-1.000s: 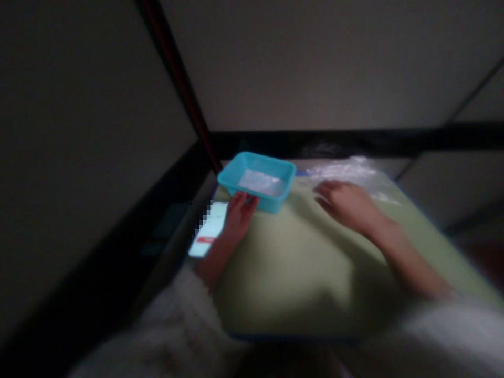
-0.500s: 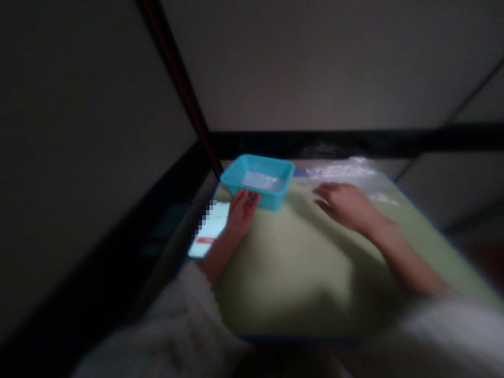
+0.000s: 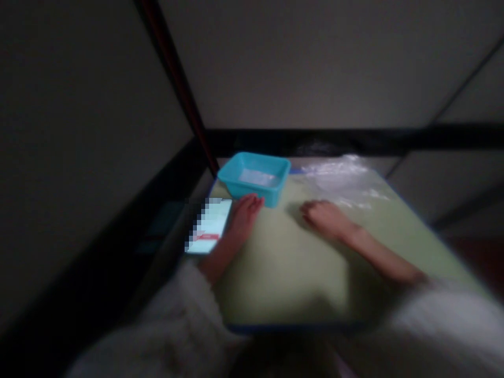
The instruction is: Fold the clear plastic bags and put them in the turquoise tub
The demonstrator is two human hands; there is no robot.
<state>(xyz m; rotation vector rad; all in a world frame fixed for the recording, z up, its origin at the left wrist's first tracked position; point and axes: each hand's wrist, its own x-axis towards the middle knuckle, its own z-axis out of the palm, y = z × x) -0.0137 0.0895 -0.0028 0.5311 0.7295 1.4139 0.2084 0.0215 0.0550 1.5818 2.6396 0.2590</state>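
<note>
A turquoise plastic basket [image 3: 271,195] stands at the back left of the green table, with a pale flat item [image 3: 258,177] lying inside it. My left hand [image 3: 246,212] is just in front of the basket, its fingers apart and holding nothing. Nearer the middle, my right hand [image 3: 323,216] is low over the tabletop with its fingers curled in; blur hides whether anything is between them. Crumpled clear plastic [image 3: 338,176] lies behind my right hand.
A lit phone [image 3: 210,226] lies at the table's left edge, beside my left wrist. The green table [image 3: 291,273] has a blue edge and stands close to the walls behind and on the left.
My right hand has moved left and down toward the tabletop, and its fingers have curled in. My left hand has slipped slightly off the basket's front rim. The view has shifted a little.
</note>
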